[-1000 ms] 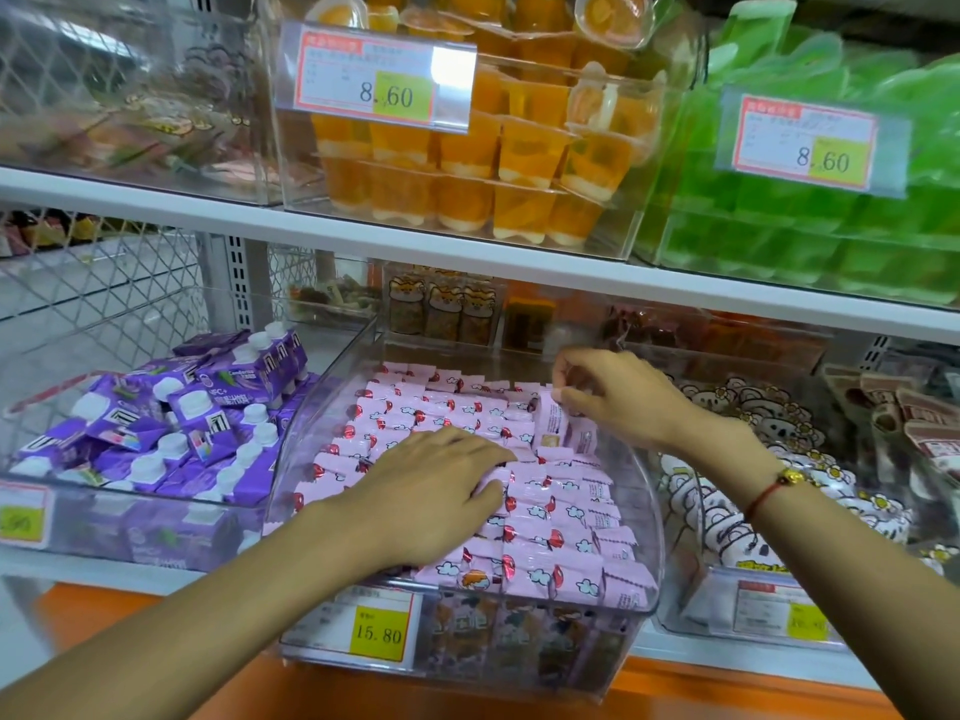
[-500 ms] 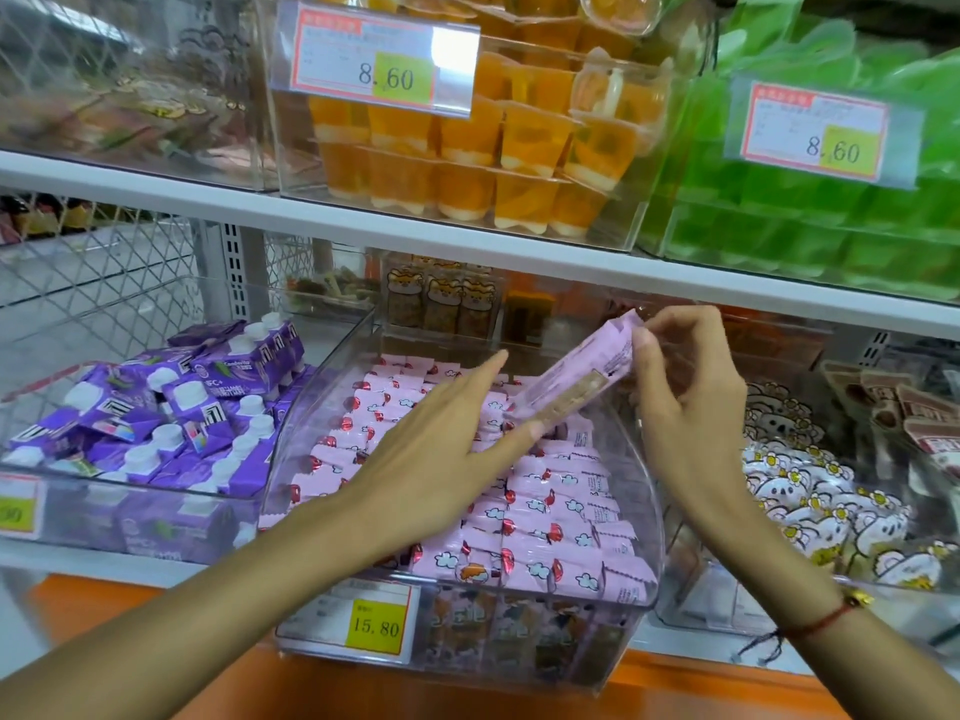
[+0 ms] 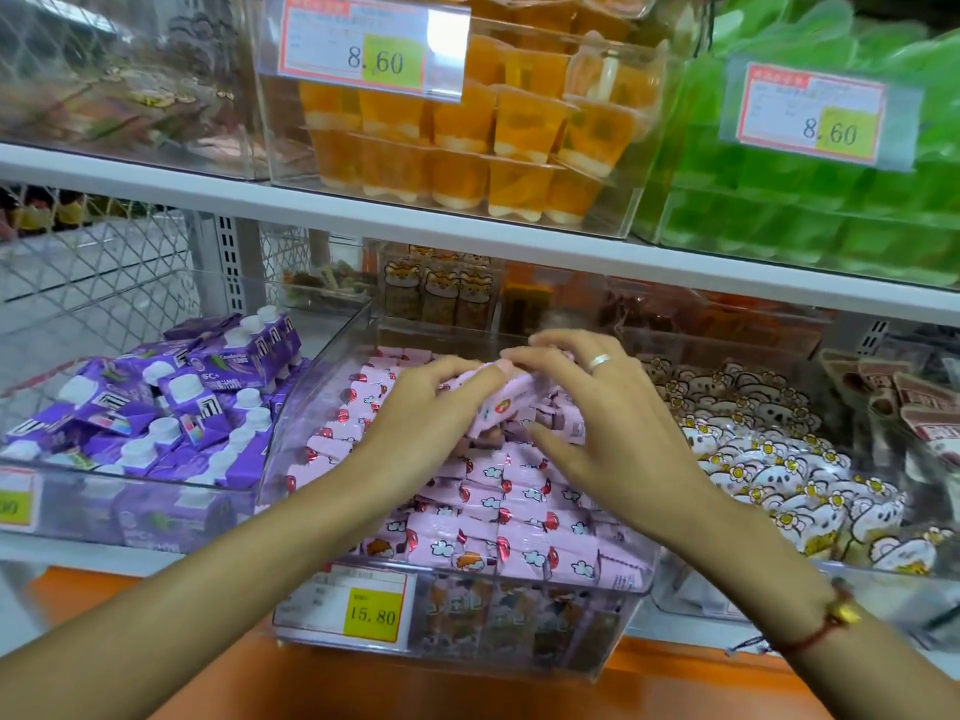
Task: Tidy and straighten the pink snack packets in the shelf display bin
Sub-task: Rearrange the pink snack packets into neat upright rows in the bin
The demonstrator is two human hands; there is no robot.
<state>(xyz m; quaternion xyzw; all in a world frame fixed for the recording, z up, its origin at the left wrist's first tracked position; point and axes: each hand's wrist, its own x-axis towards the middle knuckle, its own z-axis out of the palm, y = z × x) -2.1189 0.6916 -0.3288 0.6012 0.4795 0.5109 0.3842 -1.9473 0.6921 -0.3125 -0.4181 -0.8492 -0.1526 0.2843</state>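
Lowered since half a second ago: the one pink packet (image 3: 506, 402) you held up, now just over the rows. Your left hand (image 3: 421, 423) and right hand (image 3: 597, 423) both curl fingers onto it. One clear bin (image 3: 623, 615), centre: pink packets (image 3: 519, 517) in rows, too many to count. Left bin: purple cartons (image 3: 171, 407). Right bin: white bear packets (image 3: 779, 480).

Both hands meet over the clear bin (image 3: 618, 610) of pink packets (image 3: 519, 517). The left hand (image 3: 415, 433) and right hand (image 3: 602, 423) hold one pink packet (image 3: 511, 400) between them, seemingly just above the rows. Purple cartons (image 3: 171, 407) lie at nine o'clock.
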